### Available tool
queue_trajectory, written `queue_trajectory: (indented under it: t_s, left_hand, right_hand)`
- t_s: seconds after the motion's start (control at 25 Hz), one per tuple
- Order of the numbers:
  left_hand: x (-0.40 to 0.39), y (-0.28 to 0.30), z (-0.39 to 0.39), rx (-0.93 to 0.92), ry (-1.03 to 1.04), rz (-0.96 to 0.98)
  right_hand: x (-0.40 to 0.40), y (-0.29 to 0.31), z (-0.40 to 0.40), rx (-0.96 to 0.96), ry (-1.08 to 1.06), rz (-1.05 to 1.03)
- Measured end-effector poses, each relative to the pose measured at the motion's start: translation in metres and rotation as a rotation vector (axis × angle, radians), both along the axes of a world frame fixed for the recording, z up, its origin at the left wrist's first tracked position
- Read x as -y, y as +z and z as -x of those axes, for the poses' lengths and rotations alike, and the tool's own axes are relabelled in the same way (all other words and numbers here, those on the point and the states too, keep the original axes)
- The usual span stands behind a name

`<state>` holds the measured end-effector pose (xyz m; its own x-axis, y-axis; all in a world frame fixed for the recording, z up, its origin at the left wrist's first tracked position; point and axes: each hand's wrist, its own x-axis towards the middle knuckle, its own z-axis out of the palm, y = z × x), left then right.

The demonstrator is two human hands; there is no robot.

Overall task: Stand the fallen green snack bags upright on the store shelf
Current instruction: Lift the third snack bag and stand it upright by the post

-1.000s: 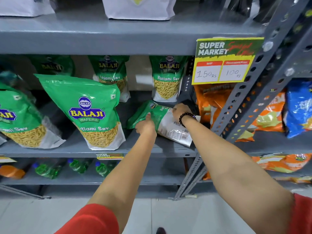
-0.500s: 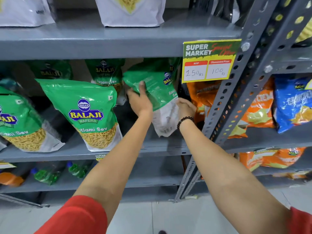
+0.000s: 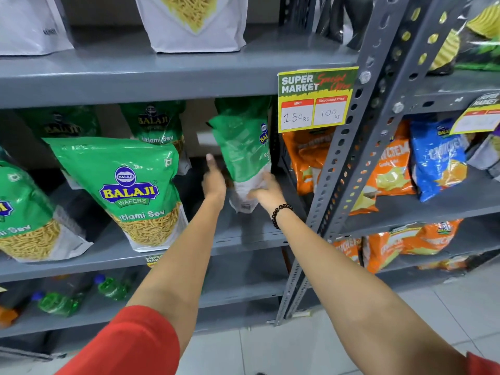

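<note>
Green and glossy, the plastic snack bag being handled (image 3: 240,147) stands almost upright at the right end of the grey metal middle shelf (image 3: 243,234), its white lower part near the shelf board and its top reaching up toward the shelf above. It is turned partly sideways, so only a sliver of its blue-and-yellow logo shows along the right edge, close to the perforated grey steel upright (image 3: 349,147). The right hand (image 3: 266,193), with a black beaded bracelet (image 3: 281,215) on its wrist, has its fingers closed around the white bottom of this bag. The left hand (image 3: 213,180) is spread and released, fingers extended, just beside the bag's lower left edge; whether it touches the bag cannot be told.

To the left on the same shelf, a large green Balaji Ratlami Sev pouch (image 3: 130,190) leans back at the front, with another like it (image 3: 24,215) at the far left edge and two more (image 3: 157,128) standing behind in shadow. A yellow-and-green paper price card (image 3: 315,100) hangs from the upper shelf, marked 150 and 100. Beyond the upright sit orange crisp packets (image 3: 305,158) and a blue crisp packet (image 3: 438,158). Green plastic bottles with blue caps (image 3: 111,288) lie on the shelf below.
</note>
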<state>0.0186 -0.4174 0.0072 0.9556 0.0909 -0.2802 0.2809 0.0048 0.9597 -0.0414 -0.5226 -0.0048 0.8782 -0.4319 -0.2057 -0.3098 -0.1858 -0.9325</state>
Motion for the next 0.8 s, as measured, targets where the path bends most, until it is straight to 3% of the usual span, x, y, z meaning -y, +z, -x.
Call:
queue_trajectory:
  t_s: [0.08,0.28,0.44,0.56,0.68,0.8]
  left_hand:
    - [-0.004,-0.01,0.0,0.004,0.094,-0.041]
    - [0.004,-0.019,0.001,-0.102,-0.095,-0.013]
    - [0.004,-0.025,0.008,-0.038,0.027,0.012]
    - [-0.002,-0.029,0.001,-0.006,0.004,-0.005]
    - [-0.007,-0.023,-0.003,0.07,-0.169,0.059]
    - [-0.007,-0.016,-0.004,0.147,-0.343,0.002]
  right_hand:
    - [0.004,-0.003,0.003,-0.007,0.046,0.019]
    - [0.004,-0.015,0.005,0.063,-0.043,0.117]
    - [0.022,-0.015,0.003,0.09,-0.001,0.055]
    - [0.03,-0.01,-0.003,0.078,-0.173,0.153]
    - [0.032,-0.005,-0.008,-0.024,-0.39,0.146]
    - [0.032,-0.013,-0.01,0.025,-0.363,0.09]
